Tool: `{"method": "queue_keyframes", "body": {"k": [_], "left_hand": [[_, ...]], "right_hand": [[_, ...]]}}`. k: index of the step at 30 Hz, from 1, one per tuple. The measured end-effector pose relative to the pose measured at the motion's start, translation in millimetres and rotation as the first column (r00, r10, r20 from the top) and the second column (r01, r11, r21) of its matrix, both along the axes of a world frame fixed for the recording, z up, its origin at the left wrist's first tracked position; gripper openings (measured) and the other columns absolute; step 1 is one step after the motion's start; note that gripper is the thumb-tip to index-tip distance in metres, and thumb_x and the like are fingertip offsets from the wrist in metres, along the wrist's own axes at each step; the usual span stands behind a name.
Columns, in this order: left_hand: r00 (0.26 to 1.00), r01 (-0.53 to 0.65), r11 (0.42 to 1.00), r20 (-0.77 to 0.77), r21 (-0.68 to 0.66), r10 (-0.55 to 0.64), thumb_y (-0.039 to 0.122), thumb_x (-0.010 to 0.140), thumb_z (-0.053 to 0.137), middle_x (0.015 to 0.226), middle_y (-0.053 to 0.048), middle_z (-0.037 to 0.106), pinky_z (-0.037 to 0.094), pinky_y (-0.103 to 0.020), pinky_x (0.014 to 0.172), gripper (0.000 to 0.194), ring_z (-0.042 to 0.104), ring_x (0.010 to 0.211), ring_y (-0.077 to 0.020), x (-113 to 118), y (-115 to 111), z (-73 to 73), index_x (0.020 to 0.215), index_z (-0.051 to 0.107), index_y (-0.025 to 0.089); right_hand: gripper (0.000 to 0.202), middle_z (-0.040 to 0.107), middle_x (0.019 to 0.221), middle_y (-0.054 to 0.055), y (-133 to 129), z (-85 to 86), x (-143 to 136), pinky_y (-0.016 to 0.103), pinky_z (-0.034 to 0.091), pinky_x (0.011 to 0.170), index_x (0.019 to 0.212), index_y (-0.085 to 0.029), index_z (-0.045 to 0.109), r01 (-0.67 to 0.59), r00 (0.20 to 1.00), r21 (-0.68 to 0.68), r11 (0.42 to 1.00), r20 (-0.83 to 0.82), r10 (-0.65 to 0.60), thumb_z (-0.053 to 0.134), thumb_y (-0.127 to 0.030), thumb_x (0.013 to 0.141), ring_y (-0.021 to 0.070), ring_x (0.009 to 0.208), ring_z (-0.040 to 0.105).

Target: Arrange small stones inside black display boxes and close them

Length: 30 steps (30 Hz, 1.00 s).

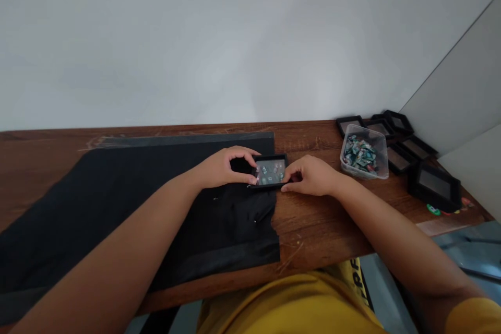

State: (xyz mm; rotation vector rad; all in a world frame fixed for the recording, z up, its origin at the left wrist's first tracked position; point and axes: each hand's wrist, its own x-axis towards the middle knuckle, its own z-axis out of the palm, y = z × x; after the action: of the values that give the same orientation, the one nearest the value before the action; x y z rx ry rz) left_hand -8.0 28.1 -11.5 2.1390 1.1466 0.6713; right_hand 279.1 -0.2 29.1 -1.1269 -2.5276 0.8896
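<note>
Tray (270, 157), small, rectangular and black-rimmed, sits near the view's centre, its shallow floor greyish and glassy, scattered with tiny shiny pieces (264, 170), some pinkish, some pale green. It overlaps the three o'clock edge of a black sheet (117, 182) on the brown wooden tabletop (313, 219). At its nine o'clock end the left hand (217, 167) pinches it, grip spanning thumb to forefinger; at four o'clock the right hand's (313, 175) grip pinches its near corner. Toward two o'clock stands a clear plastic tub (382, 154) of glinting greenish bits (359, 155)
</note>
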Motion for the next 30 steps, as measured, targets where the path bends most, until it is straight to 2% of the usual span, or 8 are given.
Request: {"method": "queue_keyframes", "body": {"k": [12, 15, 18, 20, 22, 25, 27, 30], "left_hand": [[1.000, -0.017, 1.000, -0.024, -0.006, 0.016, 0.055, 0.063, 0.090, 0.129, -0.006, 0.075, 0.046, -0.057, 0.113, 0.039, 0.067, 0.125, -0.0344, 0.0, -0.5, -1.9, 0.087, 0.076, 0.028], [0.999, -0.027, 1.000, -0.029, -0.011, 0.026, 0.055, 0.063, 0.089, 0.129, -0.005, 0.075, 0.047, -0.056, 0.113, 0.042, 0.067, 0.125, -0.0344, -0.5, -0.4, -3.1, 0.092, 0.075, 0.029], [0.999, -0.038, 0.999, -0.016, -0.032, 0.038, 0.055, 0.063, 0.089, 0.128, -0.005, 0.075, 0.048, -0.055, 0.113, 0.050, 0.067, 0.125, -0.0337, -1.1, 0.4, -4.4, 0.103, 0.074, 0.030], [0.999, -0.028, 0.998, 0.019, -0.048, 0.029, 0.054, 0.064, 0.088, 0.127, -0.006, 0.074, 0.049, -0.052, 0.113, 0.057, 0.067, 0.125, -0.0328, -2.1, 0.9, -5.7, 0.112, 0.071, 0.030], [0.998, -0.002, 0.998, 0.062, -0.062, 0.006, 0.054, 0.065, 0.088, 0.129, -0.009, 0.073, 0.048, -0.050, 0.114, 0.067, 0.066, 0.127, -0.0326, -3.1, 0.5, -7.2, 0.124, 0.067, 0.030], [0.999, 0.030, 0.997, 0.041, -0.070, -0.027, 0.054, 0.063, 0.090, 0.140, -0.012, 0.068, 0.044, -0.053, 0.118, 0.091, 0.062, 0.135, -0.0356, -1.5, -4.0, -8.0, 0.144, 0.055, 0.031], [0.999, 0.011, 0.999, -0.045, -0.047, -0.013, 0.056, 0.057, 0.093, 0.148, -0.013, 0.063, 0.043, -0.056, 0.119, 0.106, 0.057, 0.139, -0.0400, 3.5, -9.6, -6.8, 0.151, 0.050, 0.032], [0.993, -0.020, 1.000, -0.112, 0.019, 0.022, 0.057, 0.055, 0.094, 0.152, -0.014, 0.059, 0.043, -0.057, 0.119, 0.107, 0.054, 0.141, -0.0437, 15.3, -19.0, -1.6, 0.150, 0.052, 0.030]], "right_hand": [[0.007, 0.068, 0.070, -0.002, 0.5, -1.0, 0.0, 0.027, 0.031, 0.062, 0.079, -0.021, 0.079, -0.025, 0.999, 0.073, 0.997, 0.038, 0.022, 0.084, -0.023, 0.081, 0.0123, 0.063, 0.056], [0.011, 0.065, 0.068, -0.003, 0.5, -0.7, 0.7, 0.026, 0.031, 0.062, 0.079, -0.020, 0.075, -0.009, 1.000, 0.043, 0.999, 0.028, 0.008, 0.085, -0.023, 0.080, 0.0115, 0.061, 0.054], [0.021, 0.064, 0.071, -0.004, 1.3, -3.0, 1.9, 0.026, 0.035, 0.064, 0.090, -0.020, 0.072, 0.031, 0.999, 0.015, 0.999, 0.010, -0.031, 0.087, -0.026, 0.077, 0.0122, 0.063, 0.056], [0.041, 0.069, 0.086, -0.001, 3.2, -7.3, 2.9, 0.028, 0.042, 0.070, 0.106, -0.021, 0.070, 0.053, 0.998, 0.046, 0.998, -0.043, -0.051, 0.090, -0.031, 0.073, 0.0161, 0.075, 0.062], [0.067, 0.070, 0.113, 0.008, 6.4, -14.0, 3.7, 0.038, 0.050, 0.088, 0.125, -0.021, 0.064, 0.062, 0.993, 0.128, 0.990, -0.104, -0.049, 0.093, -0.039, 0.068, 0.0248, 0.101, 0.066], [0.096, 0.057, 0.146, 0.019, 12.0, -25.8, 4.0, 0.058, 0.037, 0.114, 0.146, -0.020, 0.051, 0.043, 0.994, 0.204, 0.978, -0.110, -0.021, 0.092, -0.051, 0.066, 0.0375, 0.137, 0.051], [0.100, 0.053, 0.152, 0.020, 14.7, -32.2, 3.7, 0.063, 0.032, 0.118, 0.152, -0.021, 0.046, 0.033, 0.996, 0.186, 0.982, -0.083, -0.017, 0.089, -0.055, 0.068, 0.0400, 0.142, 0.047], [0.099, 0.055, 0.150, 0.019, 16.2, -34.9, 3.5, 0.061, 0.036, 0.117, 0.151, -0.020, 0.045, 0.019, 0.994, 0.196, 0.980, -0.111, 0.003, 0.089, -0.051, 0.068, 0.0387, 0.139, 0.050]]}}
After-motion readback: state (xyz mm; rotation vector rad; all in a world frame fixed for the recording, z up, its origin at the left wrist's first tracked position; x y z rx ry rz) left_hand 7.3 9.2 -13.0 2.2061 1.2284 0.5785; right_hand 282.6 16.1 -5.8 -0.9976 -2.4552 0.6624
